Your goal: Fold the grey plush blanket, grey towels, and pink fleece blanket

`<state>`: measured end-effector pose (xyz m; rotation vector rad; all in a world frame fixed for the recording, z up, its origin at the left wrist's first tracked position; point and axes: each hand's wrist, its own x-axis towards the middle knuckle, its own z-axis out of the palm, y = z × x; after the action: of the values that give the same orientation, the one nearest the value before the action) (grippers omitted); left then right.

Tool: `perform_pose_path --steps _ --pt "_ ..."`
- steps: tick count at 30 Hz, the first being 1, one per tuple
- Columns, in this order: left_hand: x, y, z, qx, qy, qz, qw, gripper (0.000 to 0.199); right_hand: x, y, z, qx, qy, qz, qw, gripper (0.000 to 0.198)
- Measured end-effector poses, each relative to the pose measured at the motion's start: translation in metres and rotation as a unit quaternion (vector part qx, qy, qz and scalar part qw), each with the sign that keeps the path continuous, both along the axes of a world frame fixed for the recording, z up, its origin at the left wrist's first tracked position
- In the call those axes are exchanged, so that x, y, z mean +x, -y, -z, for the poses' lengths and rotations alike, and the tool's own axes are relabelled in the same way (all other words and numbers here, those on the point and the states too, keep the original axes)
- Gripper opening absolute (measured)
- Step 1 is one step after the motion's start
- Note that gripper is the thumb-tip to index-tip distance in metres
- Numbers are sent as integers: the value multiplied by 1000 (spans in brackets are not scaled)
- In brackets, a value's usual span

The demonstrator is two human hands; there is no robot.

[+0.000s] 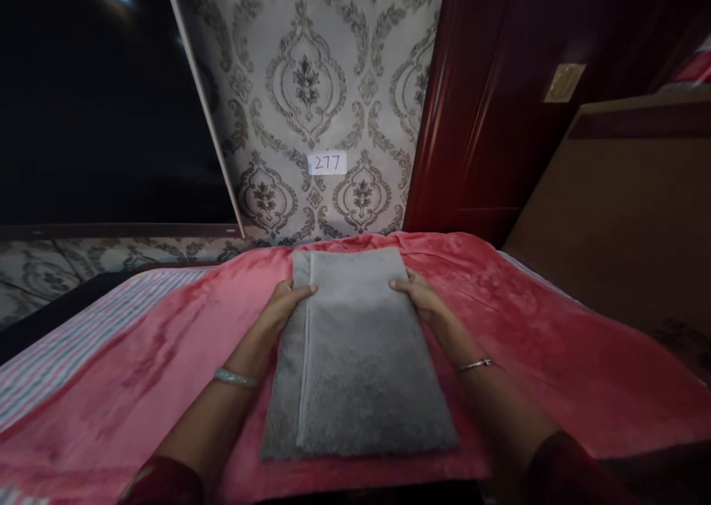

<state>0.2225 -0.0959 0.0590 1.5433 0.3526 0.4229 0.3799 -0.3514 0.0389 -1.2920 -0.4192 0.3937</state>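
A folded grey plush cloth (366, 357) lies lengthwise before me on a pink-red blanket (183, 357). One layer's seamed edge runs down near its left side. My left hand (286, 301) pinches the cloth's left edge toward the far end, thumb on top and fingers hidden beneath. On the opposite edge, at about the same height, my right hand (419, 294) grips it the same way. A pale bangle circles the left wrist and a thin silver one the right.
A striped sheet (105, 327) shows at the left under the blanket. A large dark screen (105, 105) stands at the far left. Patterned wallpaper (355, 61) bears a paper label (327, 163) reading 277. Dark red wood panelling (461, 120) and a brown board (627, 216) border the right.
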Motion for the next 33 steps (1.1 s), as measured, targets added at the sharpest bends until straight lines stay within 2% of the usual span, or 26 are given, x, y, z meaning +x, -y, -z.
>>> perform_pose_path --steps 2,4,7,9,10,11,13,14,16,18,20,22,24,26,29,33 --pt "2 0 -30 16 53 -17 998 42 4 4 -38 27 70 17 997 52" --pt "4 1 -68 58 131 -41 989 46 7 11 -84 54 168 48 983 48" --pt "1 8 -123 156 268 -65 948 48 0 29 -147 83 332 120 932 42" --pt "-10 15 -144 209 307 -71 926 45 -17 46 -167 72 422 167 888 37" --pt "-18 18 -146 232 313 -71 918 43 -29 56 -167 55 458 185 868 34" --pt "-27 20 -141 252 317 -69 912 39 -42 66 -158 32 487 196 850 31" --pt "-47 22 -111 290 305 -49 906 27 -66 86 -118 -17 534 184 825 23" --pt "-58 21 -89 309 287 -33 906 21 -76 96 -88 -33 552 163 817 17" --pt "-82 19 -35 353 192 29 915 15 -93 115 -21 -91 569 108 810 15" --pt "-106 18 16 373 91 101 918 24 -106 132 41 -159 550 18 819 20" --pt "-125 18 50 357 50 96 928 29 -115 147 81 -200 502 -29 841 32" --pt "-135 17 65 336 32 55 940 33 -119 158 97 -216 426 -11 879 36" --pt "-134 17 64 300 -8 12 954 36 -118 162 96 -217 320 37 921 36" --pt "-129 20 56 222 -76 -4 972 39 -116 160 89 -207 210 62 954 43" --pt "-120 27 46 101 -141 10 985 48 -112 152 83 -188 115 58 974 56" --pt "-115 37 44 48 -130 6 990 66 -107 140 78 -200 79 44 976 65"
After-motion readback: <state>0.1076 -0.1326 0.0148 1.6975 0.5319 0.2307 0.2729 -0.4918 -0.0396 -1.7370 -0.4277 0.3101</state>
